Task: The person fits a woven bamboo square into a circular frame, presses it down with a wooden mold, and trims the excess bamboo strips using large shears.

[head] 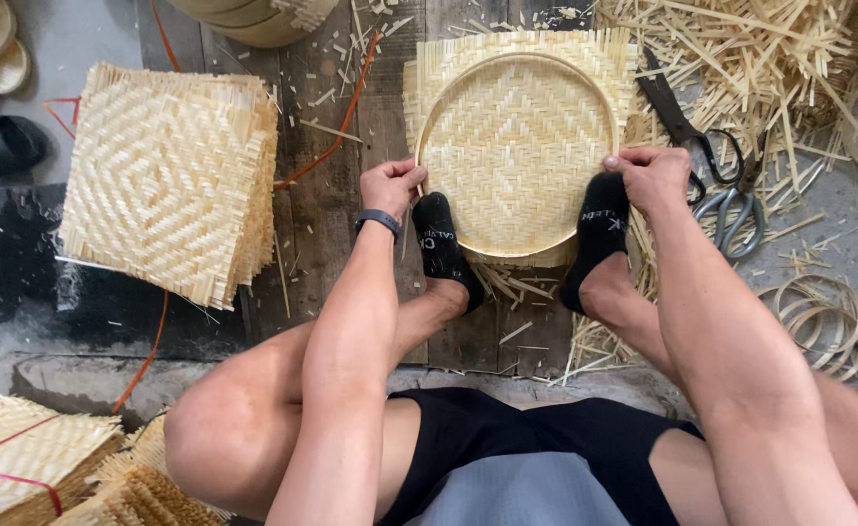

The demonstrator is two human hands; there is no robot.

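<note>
Our left hand and right hand pinched the hoop onto the woven mat, fingers closed; uneven pressure could skew it.

The dark wooden floor holds a stack of woven mats at its left edge, scissors right, and straw bits.

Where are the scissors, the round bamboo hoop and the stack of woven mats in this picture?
Scissors [687, 131]: head view, on the dark blades near the pivot.
Round bamboo hoop [507, 60]: head view, on the top arc of the ring.
Stack of woven mats [161, 175]: head view, on the middle of the top mat.
</note>
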